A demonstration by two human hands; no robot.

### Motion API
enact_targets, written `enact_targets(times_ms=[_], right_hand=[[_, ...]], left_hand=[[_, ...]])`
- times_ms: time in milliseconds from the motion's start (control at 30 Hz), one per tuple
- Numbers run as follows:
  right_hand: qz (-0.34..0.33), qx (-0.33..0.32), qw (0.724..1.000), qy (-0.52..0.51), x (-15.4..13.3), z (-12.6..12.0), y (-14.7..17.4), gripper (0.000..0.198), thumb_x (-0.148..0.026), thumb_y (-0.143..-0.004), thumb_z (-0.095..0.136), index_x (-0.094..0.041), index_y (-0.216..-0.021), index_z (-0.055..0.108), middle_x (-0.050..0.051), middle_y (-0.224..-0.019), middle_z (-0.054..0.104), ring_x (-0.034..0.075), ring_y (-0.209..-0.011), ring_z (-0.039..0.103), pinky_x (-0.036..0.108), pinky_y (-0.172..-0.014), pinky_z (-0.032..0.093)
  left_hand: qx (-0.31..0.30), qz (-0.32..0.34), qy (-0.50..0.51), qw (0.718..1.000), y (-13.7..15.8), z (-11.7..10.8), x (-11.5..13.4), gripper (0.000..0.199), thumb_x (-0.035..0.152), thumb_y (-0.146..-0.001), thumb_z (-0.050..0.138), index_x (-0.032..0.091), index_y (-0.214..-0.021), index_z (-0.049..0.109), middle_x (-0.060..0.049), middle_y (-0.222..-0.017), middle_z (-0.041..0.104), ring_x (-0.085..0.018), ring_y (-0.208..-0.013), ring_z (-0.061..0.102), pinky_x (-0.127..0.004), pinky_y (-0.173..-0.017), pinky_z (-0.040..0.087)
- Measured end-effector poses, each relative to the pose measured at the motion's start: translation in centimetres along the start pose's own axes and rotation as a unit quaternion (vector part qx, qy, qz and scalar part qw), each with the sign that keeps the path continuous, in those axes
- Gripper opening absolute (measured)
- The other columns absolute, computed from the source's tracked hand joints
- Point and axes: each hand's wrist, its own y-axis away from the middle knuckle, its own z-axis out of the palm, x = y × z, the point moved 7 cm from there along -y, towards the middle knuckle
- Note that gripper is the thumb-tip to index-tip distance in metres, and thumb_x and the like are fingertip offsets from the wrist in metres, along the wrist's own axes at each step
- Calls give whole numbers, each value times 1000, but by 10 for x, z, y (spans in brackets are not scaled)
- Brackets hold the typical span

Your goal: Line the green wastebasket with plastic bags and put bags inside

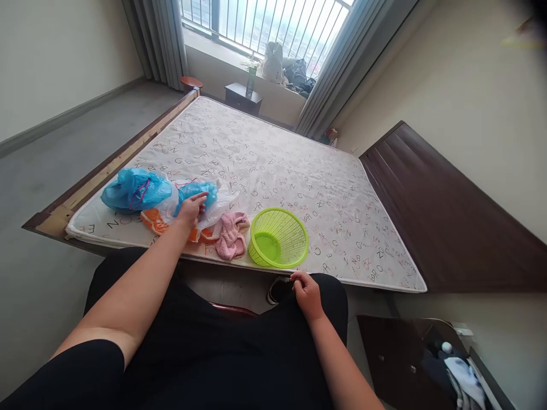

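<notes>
My left hand (193, 209) reaches over a crumpled blue plastic bag (200, 189), fingers stretched out and slightly apart, touching or just above it. Under and around this bag lie a white plastic bag (224, 196) and an orange-and-white plastic bag (154, 221). A fuller, bunched blue plastic bag (135, 191) with a pink tie sits to their left. Close by is a folded pink fuzzy cloth (233, 234). Beside the cloth, a lime green plastic basket (294, 246) stands slightly tilted to my view. My right hand (306, 295) rests on my thigh, fingers curled, with nothing visible in it.
Everything lies along the near edge of a bare mattress (273, 154) printed with letters. A dark headboard (453, 216) is at the right. At the lower right, a dark cabinet (391, 353) bears cloth items. Beyond the bed stands a small nightstand (243, 99) below the window.
</notes>
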Motion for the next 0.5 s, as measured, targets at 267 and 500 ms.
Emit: enact_targets(times_ms=[267,500], right_hand=[[49,47,993,-92,-31,1,3,19,-29,-87,53,-20,-88,70,2,-75,69,16,-63,62,29,-66,50],[146,-100,893,-414,-105,64,-11,37,-50,-90,67,-24,-116,61,8,-107,76,16,-64,69,25,-50,49]], left_hand=[[-191,18,127,973,74,46,42,28,40,-79,81,20,-92,67,2,-70,52,-9,-60,50,-21,-51,40],[-271,-39,-16,962,148,76,35,60,67,-92,48,23,-130,63,-10,-117,70,-32,-109,67,-44,-80,59]])
